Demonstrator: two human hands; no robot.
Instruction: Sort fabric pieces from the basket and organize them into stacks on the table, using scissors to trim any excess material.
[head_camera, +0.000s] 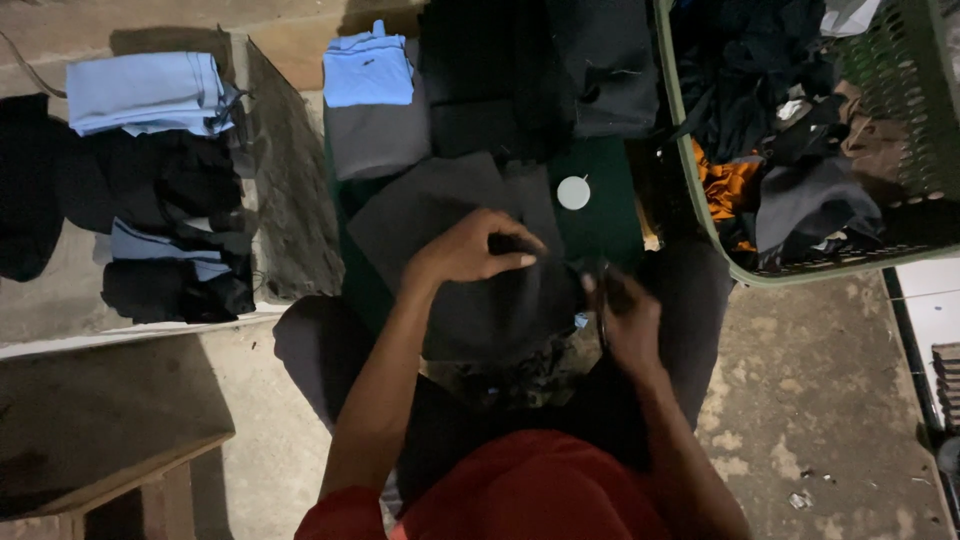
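The dark grey cloth (470, 270) lies on the person's lap, spreading over the knees. The left hand (470, 250) rests on top of it with the fingers bent and pressing the fabric, so it holds the cloth down. The right hand (622, 315) is at the right edge of the same cloth and seems closed on a fold of it, though the light is poor there. Just beyond the cloth is a small white round lid (573, 192) on a green surface (600, 215). Folded clothes, blue (368, 68) and grey (378, 140), are stacked behind. A green basket (905, 110) full of dark clothes stands to the right. More folded piles (160, 170) lie at the left.
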